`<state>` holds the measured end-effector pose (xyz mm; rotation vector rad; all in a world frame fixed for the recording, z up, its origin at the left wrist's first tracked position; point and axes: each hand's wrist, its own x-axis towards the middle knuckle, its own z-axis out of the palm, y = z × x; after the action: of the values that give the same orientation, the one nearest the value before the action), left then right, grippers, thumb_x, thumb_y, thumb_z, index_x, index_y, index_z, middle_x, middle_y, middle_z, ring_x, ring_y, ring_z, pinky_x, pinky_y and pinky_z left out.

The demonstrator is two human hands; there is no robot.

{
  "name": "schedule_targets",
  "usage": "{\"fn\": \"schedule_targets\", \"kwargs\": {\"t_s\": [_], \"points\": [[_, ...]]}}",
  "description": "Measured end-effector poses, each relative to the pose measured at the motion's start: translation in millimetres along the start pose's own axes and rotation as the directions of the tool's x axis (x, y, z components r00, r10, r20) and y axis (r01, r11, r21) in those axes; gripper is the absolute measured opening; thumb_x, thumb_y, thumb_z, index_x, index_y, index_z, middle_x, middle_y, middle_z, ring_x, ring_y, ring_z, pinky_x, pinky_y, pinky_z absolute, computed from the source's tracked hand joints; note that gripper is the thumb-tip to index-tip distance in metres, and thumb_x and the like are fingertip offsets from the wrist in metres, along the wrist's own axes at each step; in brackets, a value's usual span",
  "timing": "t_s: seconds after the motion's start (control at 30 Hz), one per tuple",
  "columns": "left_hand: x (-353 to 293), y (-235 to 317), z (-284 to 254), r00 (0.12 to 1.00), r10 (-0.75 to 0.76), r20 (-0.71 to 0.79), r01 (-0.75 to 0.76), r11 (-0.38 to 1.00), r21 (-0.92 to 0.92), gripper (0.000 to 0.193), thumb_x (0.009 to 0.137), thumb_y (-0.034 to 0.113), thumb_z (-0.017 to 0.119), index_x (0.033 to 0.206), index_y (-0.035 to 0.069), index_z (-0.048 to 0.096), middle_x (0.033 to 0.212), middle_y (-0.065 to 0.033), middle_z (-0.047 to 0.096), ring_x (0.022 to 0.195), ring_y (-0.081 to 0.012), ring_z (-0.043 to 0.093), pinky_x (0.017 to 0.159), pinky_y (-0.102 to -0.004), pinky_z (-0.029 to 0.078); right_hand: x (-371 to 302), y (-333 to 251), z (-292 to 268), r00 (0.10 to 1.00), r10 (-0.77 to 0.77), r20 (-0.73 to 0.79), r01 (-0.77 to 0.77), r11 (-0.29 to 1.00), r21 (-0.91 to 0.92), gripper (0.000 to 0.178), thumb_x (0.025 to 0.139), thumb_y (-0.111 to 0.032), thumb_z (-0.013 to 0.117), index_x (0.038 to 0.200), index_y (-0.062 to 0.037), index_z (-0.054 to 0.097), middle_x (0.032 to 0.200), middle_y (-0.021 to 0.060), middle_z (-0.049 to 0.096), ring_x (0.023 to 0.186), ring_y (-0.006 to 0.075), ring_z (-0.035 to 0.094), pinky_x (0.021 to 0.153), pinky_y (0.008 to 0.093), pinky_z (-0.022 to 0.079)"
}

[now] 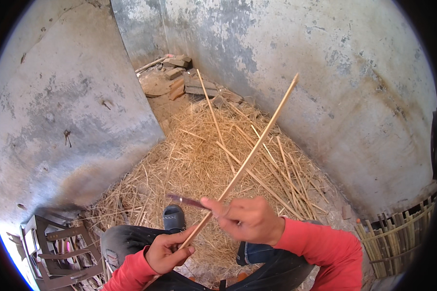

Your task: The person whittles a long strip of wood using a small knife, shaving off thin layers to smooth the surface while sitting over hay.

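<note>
A long, pale bamboo strip (pixel 251 156) runs slantwise from between my knees up toward the far right wall. My left hand (pixel 171 250) is closed around its lower part, thumb and fingers wrapped on it. Higher up, my right hand (pixel 245 218) grips a narrow dark knife (pixel 188 201) that lies across the strip and sticks out to the left. Part of the knife is hidden by my right fingers, so its edge cannot be made out. My right thumb presses close to the strip where the knife crosses it.
Shavings (pixel 194 140) cover the floor in a heap before me, with several loose bamboo strips (pixel 291 179) on it. Bricks (pixel 177 63) lie in the far corner. A wooden frame (pixel 65 252) stands at left, a slatted bamboo basket (pixel 398 240) at right. Worn walls (pixel 344 97) close in both sides.
</note>
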<state>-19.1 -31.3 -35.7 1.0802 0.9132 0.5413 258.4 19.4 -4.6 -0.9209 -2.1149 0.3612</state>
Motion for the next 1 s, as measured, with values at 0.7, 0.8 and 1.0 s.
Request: {"fn": "schedule_targets", "kwargs": {"t_s": [0.7,0.8,1.0], "points": [[-1,21,3,1.000,-0.014,-0.016,0.011,0.987,-0.160,0.056,0.095,-0.003,0.056,0.150,-0.007,0.046,0.063,0.0009,0.051,0.048,-0.0069,0.043,0.045,-0.0253,0.032,11,27,-5,0.965,0.090,-0.246,-0.105,0.993,-0.047,0.048,0.089,-0.001,0.071,0.137,-0.0074,0.067,0.063,0.0090,0.060,0.049,0.0175,0.058,0.045,0.0326,0.044],[1,18,2,1.000,-0.018,-0.016,0.015,0.984,-0.175,0.058,0.095,-0.002,0.056,0.152,-0.005,0.044,0.062,0.0013,0.050,0.047,-0.0072,0.042,0.045,-0.0255,0.032,-5,24,7,0.993,0.016,-0.119,-0.021,0.999,-0.037,0.048,0.089,-0.004,0.072,0.136,-0.0068,0.067,0.066,0.0091,0.062,0.050,0.0184,0.059,0.045,0.0344,0.045],[4,22,5,0.998,-0.036,0.055,0.044,0.985,-0.165,0.061,0.096,-0.003,0.055,0.155,-0.002,0.041,0.061,0.0032,0.045,0.046,-0.0069,0.039,0.046,-0.0252,0.031,0,-7,4,1.000,-0.011,0.012,0.011,1.000,-0.007,0.034,0.093,-0.007,0.068,0.126,-0.0008,0.072,0.071,0.0077,0.068,0.049,0.0163,0.060,0.045,0.0328,0.047]]}}
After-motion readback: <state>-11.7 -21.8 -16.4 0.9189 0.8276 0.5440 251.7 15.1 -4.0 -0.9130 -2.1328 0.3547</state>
